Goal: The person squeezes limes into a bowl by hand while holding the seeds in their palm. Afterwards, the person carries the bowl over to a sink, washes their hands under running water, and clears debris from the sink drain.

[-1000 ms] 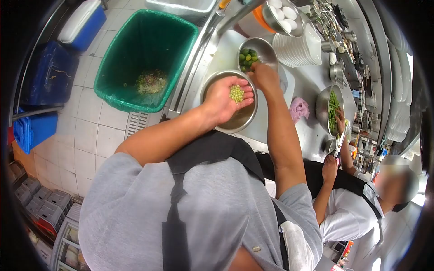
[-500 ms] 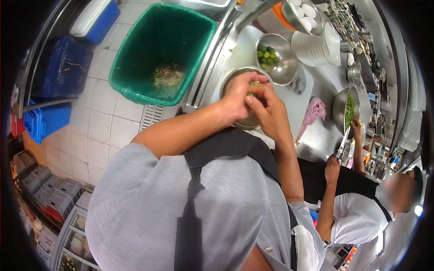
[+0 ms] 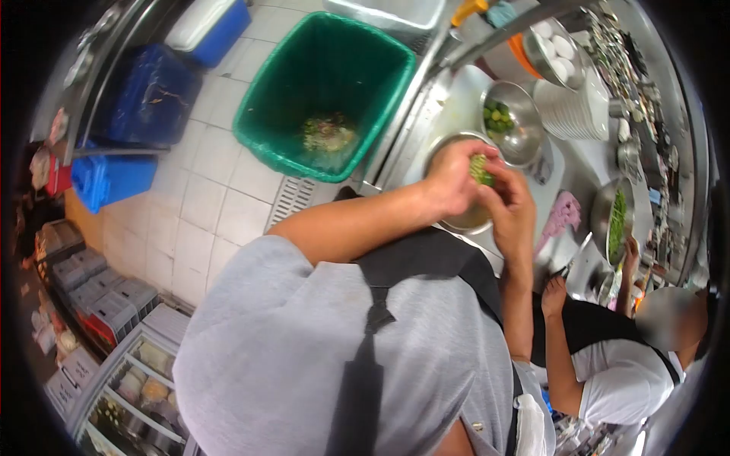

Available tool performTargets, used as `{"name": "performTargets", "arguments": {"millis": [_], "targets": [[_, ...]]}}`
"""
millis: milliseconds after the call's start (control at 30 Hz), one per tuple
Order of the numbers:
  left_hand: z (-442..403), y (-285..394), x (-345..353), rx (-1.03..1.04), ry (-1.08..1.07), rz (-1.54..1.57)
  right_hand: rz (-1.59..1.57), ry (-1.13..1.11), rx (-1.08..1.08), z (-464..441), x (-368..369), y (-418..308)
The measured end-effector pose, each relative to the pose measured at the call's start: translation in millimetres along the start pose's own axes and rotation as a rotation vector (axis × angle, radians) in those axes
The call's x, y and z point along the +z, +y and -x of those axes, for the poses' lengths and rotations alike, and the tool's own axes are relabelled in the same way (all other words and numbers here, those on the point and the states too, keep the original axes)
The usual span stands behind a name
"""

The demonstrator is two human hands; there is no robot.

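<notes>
"Beyond the apron, what is biggest?"

"The counter (image 3: 582, 171), steel, with a board (image 3: 456, 102) on it. A co-worker (image 3: 627, 380) stands at the right, near a bowl of green pods (image 3: 617, 224)."

"And to the left?"

"A green bin (image 3: 319, 68) on the floor, with scraps (image 3: 331, 134) at the bottom. I can't tell what they came from."

"Which bowls are nearest?"

"Two steel ones. The near bowl (image 3: 475, 224) sits under the hands, mostly hidden by them. The lime bowl (image 3: 526, 133) is just beyond, with a lot of bare steel showing."

"What are the hands doing?"

"The left hand (image 3: 454, 182) is cupped, palm up, fingers curled round a small heap. The right hand (image 3: 513, 213) bends over it, thumb and forefinger close together. I can't tell whether they pinch anything."

"How far along is it all?"

"Partway, I'd judge. Several limes (image 3: 498, 116) lie whole in their bowl, so those look left to handle. What the near bowl has gathered is out of sight."

"And the smallest?"

"Green bits (image 3: 479, 167), pale, in the left palm above the near bowl: in hand, not yet set down."
</notes>
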State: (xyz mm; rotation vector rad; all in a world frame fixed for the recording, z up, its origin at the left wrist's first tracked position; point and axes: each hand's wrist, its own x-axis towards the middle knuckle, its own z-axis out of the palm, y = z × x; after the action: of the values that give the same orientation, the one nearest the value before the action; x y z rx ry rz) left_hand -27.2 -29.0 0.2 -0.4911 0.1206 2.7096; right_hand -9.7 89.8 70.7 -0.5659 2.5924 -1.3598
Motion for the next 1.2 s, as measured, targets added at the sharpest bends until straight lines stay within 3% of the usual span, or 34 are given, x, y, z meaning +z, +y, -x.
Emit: {"name": "performTargets", "arguments": {"millis": [167, 267, 633, 800, 933, 1033, 1100, 1167, 1200], "targets": [[1, -2, -2, 0.018, -0.01, 0.045, 0.357, 0.048, -0.239, -12, -2, -22], [-6, -2, -6, 0.003, -0.008, 0.063, 0.416, 0.038, -0.279, -14, 2, -15], [-1, -3, -1, 0.042, 0.044, 0.051, 0.429, 0.106, -0.306, -21, 5, 5], [2, -5, 2, 0.037, 0.06, 0.08, 0.419, 0.101, -0.22, -21, 6, 9], [-11, -13, -7, 0.079, 0.056, 0.08, 0.413, 0.134, -0.32, -23, 12, 18], [-9, -13, -5, 0.085, 0.036, 0.093, 0.442, 0.131, -0.247, -22, 1, 38], [-8, -9, -8, 0.03, 0.047, 0.062, 0.351, 0.322, -0.068, -25, -14, 33], [-6, -9, -4, -0.026, 0.024, 0.05, 0.324, 0.657, 0.078, -33, -30, -11], [-8, -10, -7, -0.038, -0.002, 0.05, 0.08, 0.738, 0.057, -39, -40, -21]]}}
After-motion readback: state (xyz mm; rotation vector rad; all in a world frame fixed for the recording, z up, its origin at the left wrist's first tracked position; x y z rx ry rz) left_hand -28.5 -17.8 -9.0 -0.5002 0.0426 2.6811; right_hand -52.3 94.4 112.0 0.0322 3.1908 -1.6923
